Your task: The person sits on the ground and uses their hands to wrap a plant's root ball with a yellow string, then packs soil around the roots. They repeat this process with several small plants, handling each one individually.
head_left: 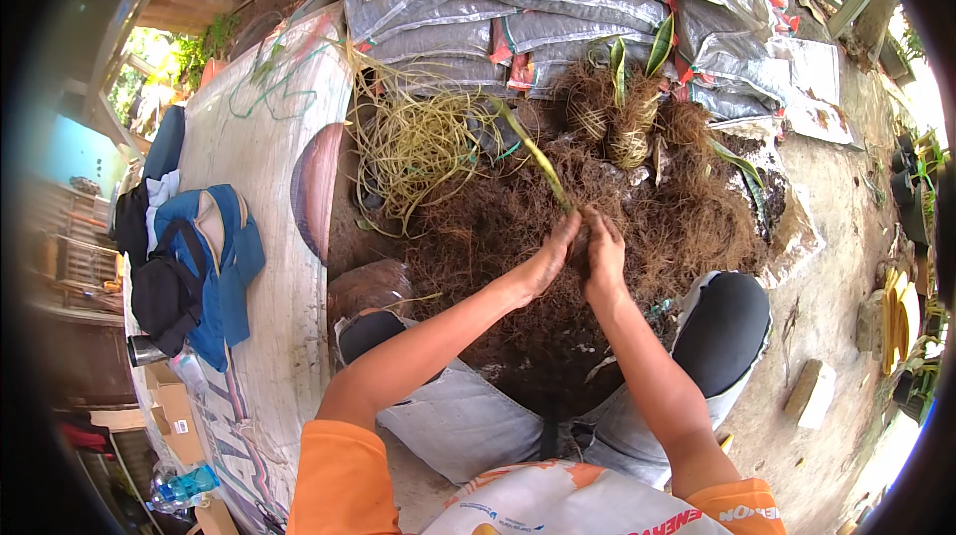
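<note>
Both my hands are cupped together over the brown fibre pile. My left hand [550, 254] and my right hand [602, 254] press from either side around the base of a long green-and-yellow snake plant leaf [539, 159]. The leaf leans up and to the left out of my hands. What lies between my palms is dark and mostly hidden. Beneath and around them spreads loose coconut fibre [468, 246] with dark soil. Just beyond stand snake plants with wrapped root balls [629, 137], their leaves upright.
A tangle of pale straw-like strips [408, 152] lies left of the pile. Stacked grey sacks [583, 32] rise behind it. On the white board at left rests a blue bag [234, 266]. A stone block [812, 393] sits on the ground at right.
</note>
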{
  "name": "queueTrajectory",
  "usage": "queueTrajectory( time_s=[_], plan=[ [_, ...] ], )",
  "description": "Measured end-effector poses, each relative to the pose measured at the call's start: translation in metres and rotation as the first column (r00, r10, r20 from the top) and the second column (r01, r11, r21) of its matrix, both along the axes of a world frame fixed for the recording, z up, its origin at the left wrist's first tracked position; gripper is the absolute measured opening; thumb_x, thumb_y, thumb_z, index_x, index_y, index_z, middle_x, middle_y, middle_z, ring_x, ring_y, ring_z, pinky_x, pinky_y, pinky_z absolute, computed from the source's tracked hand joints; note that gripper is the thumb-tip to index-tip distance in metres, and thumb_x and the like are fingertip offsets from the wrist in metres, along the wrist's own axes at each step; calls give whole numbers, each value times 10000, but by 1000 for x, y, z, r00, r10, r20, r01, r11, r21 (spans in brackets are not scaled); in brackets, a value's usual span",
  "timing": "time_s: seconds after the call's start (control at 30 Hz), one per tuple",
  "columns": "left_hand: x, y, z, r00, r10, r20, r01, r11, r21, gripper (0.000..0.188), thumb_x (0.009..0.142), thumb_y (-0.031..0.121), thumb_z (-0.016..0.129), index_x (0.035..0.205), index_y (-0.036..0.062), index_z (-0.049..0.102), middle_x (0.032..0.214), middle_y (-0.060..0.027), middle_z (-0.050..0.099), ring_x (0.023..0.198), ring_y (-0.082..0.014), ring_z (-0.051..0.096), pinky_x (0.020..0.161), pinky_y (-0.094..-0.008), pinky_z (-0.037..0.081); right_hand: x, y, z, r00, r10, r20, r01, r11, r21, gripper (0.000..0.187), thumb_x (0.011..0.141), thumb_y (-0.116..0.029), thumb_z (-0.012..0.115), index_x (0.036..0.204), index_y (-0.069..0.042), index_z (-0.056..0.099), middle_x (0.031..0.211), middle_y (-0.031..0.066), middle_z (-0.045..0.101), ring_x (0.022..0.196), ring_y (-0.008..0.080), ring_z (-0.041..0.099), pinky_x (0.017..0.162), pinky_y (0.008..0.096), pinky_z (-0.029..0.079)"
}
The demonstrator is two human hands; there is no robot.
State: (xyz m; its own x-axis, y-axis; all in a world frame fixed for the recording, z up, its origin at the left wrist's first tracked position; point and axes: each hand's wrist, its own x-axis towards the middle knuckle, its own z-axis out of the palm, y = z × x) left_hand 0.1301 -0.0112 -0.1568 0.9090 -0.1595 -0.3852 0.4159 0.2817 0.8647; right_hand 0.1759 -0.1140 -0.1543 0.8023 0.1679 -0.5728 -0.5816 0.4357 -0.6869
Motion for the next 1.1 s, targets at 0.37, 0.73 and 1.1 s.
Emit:
queueTrajectory(
  time_s=[0.37,0.73,1.1],
  plan=[
    [6,-7,19,576,-353,737,-551,498,669,378,832,151,528,1199,61,533,1150,-150,548,1167,-393,448,977,-502,370,-13,-8,-17,989,143,-28,-110,859,499,352,976,-308,370,1268,-120,424,1197,68,499,1117,213,500,916,358,467],
    [-3,-17,7,658,-362,660,-572,330,751,473,876,193,462,1330,88,380,1374,-150,346,1321,-364,258,1073,-535,190,-15,-12,0,990,131,-60,-116,972,207,318,965,-260,414,1170,-42,520,1179,94,540,1064,216,532,897,357,465],
    [-5,-16,24,896,419,-146,-436,893,-111,759,851,478,583,1410,72,268,1470,-66,245,1361,-179,190,1098,-339,161,-23,7,4,843,219,490,-93,959,-268,408,992,-231,313,1330,-18,397,1310,139,456,1216,231,432,1019,337,337]
  ],
)
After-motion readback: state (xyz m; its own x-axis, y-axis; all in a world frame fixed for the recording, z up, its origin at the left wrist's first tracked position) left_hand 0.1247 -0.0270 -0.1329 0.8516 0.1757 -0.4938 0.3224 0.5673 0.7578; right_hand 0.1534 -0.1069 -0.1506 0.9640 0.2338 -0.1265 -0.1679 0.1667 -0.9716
